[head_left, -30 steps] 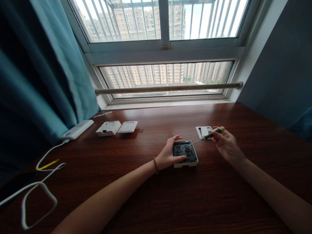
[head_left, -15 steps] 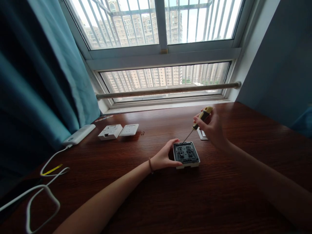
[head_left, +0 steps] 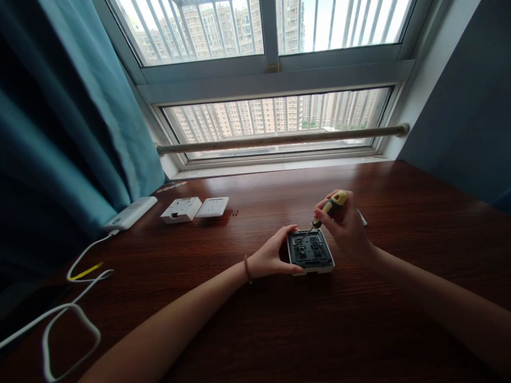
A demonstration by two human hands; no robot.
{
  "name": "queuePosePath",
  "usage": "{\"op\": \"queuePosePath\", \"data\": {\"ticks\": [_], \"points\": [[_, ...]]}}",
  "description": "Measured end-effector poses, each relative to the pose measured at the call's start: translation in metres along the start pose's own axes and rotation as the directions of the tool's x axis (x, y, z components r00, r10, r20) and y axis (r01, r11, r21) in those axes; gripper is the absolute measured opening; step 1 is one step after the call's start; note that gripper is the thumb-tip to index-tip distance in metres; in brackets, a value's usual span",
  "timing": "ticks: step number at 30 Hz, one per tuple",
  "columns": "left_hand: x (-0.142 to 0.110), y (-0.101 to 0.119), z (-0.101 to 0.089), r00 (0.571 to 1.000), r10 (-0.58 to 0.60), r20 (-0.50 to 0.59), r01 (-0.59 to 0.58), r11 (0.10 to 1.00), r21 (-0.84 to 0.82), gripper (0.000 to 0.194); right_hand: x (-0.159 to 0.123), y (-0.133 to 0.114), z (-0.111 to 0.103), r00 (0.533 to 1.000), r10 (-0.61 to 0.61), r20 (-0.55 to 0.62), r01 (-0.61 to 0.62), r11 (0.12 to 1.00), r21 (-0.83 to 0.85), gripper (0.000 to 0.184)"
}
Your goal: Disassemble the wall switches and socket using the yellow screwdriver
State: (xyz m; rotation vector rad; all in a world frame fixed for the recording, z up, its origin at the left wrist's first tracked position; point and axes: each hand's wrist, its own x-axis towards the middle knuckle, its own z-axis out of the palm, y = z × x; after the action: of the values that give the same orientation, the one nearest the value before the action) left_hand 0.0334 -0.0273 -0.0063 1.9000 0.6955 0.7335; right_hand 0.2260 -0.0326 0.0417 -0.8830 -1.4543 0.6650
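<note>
A square wall switch box (head_left: 310, 252), white at the sides with a dark grey inner frame facing up, lies on the brown table. My left hand (head_left: 276, 256) grips it from the left, the fingers at its far corner and the thumb along the near edge. In my right hand (head_left: 346, 223) is a yellow and black screwdriver (head_left: 330, 208), held at a slant. Its thin shaft points down and left over the dark frame; whether the tip touches, I cannot tell. A white piece (head_left: 362, 217) lies mostly hidden behind my right hand.
At the back left sit a white box (head_left: 181, 209), a white socket cover (head_left: 213, 207) and small screws (head_left: 235, 212). Farther left are a white power strip-like block (head_left: 131, 214), its white cable (head_left: 85, 308) and a yellow strip (head_left: 88, 270). A blue curtain (head_left: 131, 133) hangs there.
The screwdriver has come lower, its shaft moving from the far edge of the switch box to over the frame's inside. My left hand keeps its hold. The camera view has shifted slightly.
</note>
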Motion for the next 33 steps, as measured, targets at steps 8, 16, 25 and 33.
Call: {"op": "queuePosePath", "data": {"ticks": [8,16,25,33], "points": [[0.001,0.001,0.001,1.000,0.006,-0.011,-0.006,1.000,0.001,0.088,0.006,-0.015,-0.008,0.963,-0.103,0.251,0.114,0.993,-0.030,0.028],[0.000,0.000,0.001,1.000,0.001,-0.019,-0.001,1.000,-0.018,0.089,0.005,-0.022,-0.012,0.933,-0.151,0.328,0.155,0.988,0.015,0.053],[0.001,-0.002,0.001,1.000,0.009,-0.013,-0.010,1.000,-0.022,0.089,0.020,-0.026,-0.017,0.837,-0.141,0.529,0.091,0.989,0.120,0.053],[0.008,0.007,-0.006,0.996,0.084,-0.019,-0.085,0.995,-0.043,0.088,0.017,-0.019,-0.018,0.854,-0.148,0.499,0.096,0.987,0.129,0.067]]}}
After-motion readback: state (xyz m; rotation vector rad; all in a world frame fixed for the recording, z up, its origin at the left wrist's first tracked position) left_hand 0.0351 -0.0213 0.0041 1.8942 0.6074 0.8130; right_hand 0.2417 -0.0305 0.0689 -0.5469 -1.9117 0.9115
